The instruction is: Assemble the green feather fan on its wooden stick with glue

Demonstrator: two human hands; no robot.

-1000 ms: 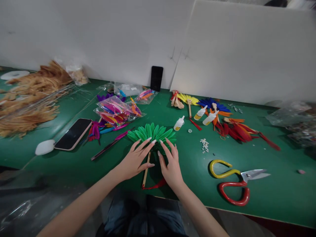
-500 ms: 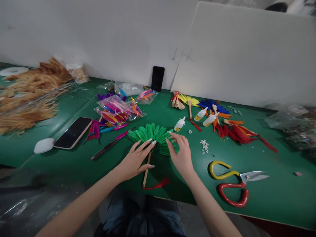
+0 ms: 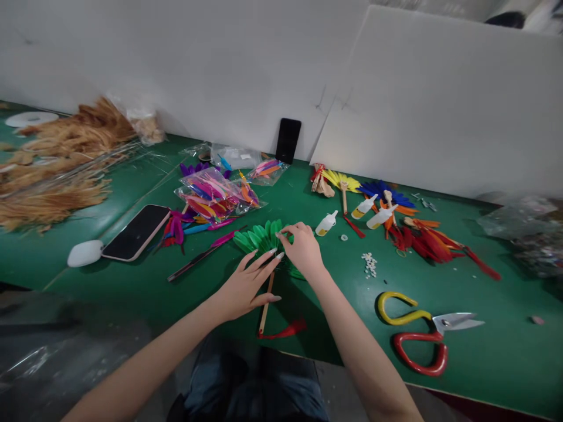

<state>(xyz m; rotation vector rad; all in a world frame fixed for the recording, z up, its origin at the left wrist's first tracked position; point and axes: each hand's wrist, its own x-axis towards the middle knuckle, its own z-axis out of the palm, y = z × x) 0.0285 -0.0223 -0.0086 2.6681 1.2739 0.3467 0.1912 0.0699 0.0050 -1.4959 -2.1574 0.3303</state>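
A green feather fan (image 3: 257,236) lies in front of me, its wooden handle (image 3: 266,308) pointing toward me and a red tassel (image 3: 288,330) at the handle's end. My left hand (image 3: 246,290) rests over the base of the fan with fingers stretched out and thumb apart, across the handle. Thumb and forefinger of my right hand (image 3: 303,252) are pinched together among the feathers near the fan's middle, on what looks like one green feather. That hand covers much of the fan's right side. The exact grip point is small and partly hidden.
Right of the fan are scissors (image 3: 433,322), small white beads (image 3: 369,264), glue bottles (image 3: 326,223), yellow (image 3: 341,179) and blue feather fans (image 3: 378,190) and red feathers (image 3: 431,243). Leftward lie bagged feathers (image 3: 211,196), a phone (image 3: 136,232) and a white case (image 3: 85,253).
My right hand has moved left across the fan, its thumb and forefinger closing together near the middle feathers. My left hand stays at the fan's base. The whole view has shifted slightly.
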